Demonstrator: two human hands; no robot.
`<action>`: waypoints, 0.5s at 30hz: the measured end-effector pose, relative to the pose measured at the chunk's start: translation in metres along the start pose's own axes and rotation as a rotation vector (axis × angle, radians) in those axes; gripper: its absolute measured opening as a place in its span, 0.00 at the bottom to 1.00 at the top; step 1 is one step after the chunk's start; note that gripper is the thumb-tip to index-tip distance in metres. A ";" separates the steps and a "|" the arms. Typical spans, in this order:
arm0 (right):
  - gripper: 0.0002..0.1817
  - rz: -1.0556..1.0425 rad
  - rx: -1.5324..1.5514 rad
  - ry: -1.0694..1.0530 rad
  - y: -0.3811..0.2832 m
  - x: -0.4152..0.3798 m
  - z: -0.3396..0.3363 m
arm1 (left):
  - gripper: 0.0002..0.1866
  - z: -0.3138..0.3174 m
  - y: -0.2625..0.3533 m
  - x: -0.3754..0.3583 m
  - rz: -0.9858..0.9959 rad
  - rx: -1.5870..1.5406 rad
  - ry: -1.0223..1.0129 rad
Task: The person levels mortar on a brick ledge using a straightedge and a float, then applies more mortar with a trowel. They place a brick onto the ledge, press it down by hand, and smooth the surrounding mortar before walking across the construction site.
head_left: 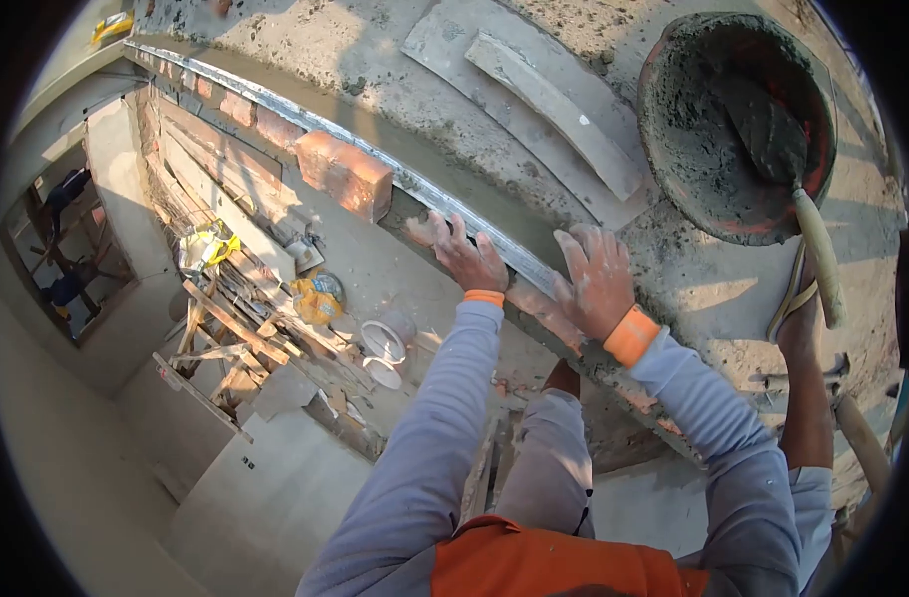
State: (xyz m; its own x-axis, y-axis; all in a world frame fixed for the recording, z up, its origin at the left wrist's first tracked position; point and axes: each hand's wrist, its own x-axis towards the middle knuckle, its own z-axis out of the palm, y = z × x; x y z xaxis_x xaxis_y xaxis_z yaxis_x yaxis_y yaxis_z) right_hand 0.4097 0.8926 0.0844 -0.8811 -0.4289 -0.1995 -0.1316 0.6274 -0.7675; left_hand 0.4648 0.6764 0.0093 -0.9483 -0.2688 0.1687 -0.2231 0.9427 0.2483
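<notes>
Both hands flat, fingers spread, holding nothing: left hand (pixel 471 261) & right hand (pixel 596 281) on metal straightedge (pixel 444 204). Keep press even; align w/ brick (pixel 345 174) beside straightedge.

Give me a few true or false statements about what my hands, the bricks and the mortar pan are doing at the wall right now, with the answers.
1. Both hands rest on the long metal straightedge along the wall top. True: the left hand and right hand lie on it side by side.
2. The mortar pan is empty. False: it holds grey mortar.
3. A trowel sits in the pan, its handle sticking out over the rim. True.
4. The right hand grips the trowel. False: it lies flat at the straightedge, apart from the trowel.
5. Red bricks stand against the straightedge to the left of the hands. True.
</notes>
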 end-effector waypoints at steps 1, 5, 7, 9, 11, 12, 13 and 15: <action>0.29 0.007 -0.007 -0.053 -0.002 -0.026 0.005 | 0.25 -0.001 0.001 -0.001 -0.012 0.002 0.029; 0.29 -0.019 -0.125 -0.115 -0.016 -0.086 0.011 | 0.26 -0.005 -0.001 0.000 -0.027 0.006 0.047; 0.28 0.004 -0.143 -0.089 -0.021 -0.092 0.000 | 0.29 -0.010 -0.002 0.001 -0.023 -0.027 0.041; 0.28 -0.015 -0.194 -0.094 -0.021 -0.092 -0.017 | 0.30 -0.015 -0.001 -0.002 -0.064 -0.024 0.032; 0.28 -0.018 -0.255 -0.118 -0.026 -0.088 -0.045 | 0.31 -0.036 0.003 -0.005 -0.135 -0.049 -0.093; 0.28 -0.061 -0.281 -0.110 -0.030 -0.087 -0.060 | 0.31 -0.052 0.005 -0.009 -0.153 -0.059 -0.047; 0.28 -0.077 -0.332 -0.131 -0.037 -0.089 -0.075 | 0.31 -0.069 0.006 -0.015 -0.174 -0.148 -0.097; 0.28 -0.137 -0.410 -0.121 -0.060 -0.092 -0.105 | 0.31 -0.105 0.004 -0.028 -0.199 -0.253 -0.169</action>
State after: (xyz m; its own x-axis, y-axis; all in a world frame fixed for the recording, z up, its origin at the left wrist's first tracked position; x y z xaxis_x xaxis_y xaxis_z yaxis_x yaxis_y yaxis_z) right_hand 0.4507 0.9625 0.2126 -0.7866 -0.5836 -0.2017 -0.4342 0.7550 -0.4914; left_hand 0.5137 0.6669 0.1059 -0.9205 -0.3859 -0.0616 -0.3644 0.7905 0.4923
